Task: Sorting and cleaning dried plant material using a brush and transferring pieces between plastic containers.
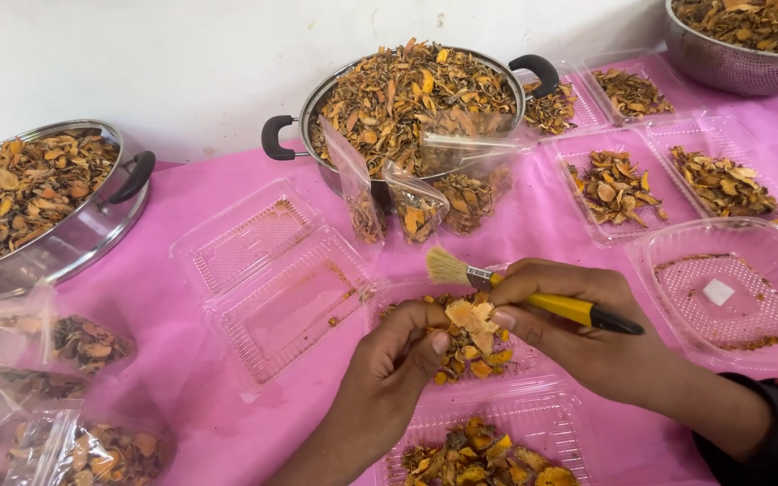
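Nearest the camera, a clear plastic tray (533,423) holds a low heap of orange and brown dried slices, and just beyond it the left hand (398,360) pinches one pale orange dried slice (472,315) between thumb and forefinger, its other fingers curled in. The right hand (587,333) is closed around a yellow-handled brush (533,297), whose bristles lie just beyond the slice, up and to its left. Under the slice sits another tray (407,301) with a small pile of pieces. Judging by how things lie, the work looks far from finished: beyond the slice a large steel pot (407,99) is heaped full, with three small clear bags (416,202) leaning against it. To the slice's left an open hinged tray (272,270) is nearly bare, with a second full pot (38,198) farther left. To its right three trays (614,184) hold modest portions.
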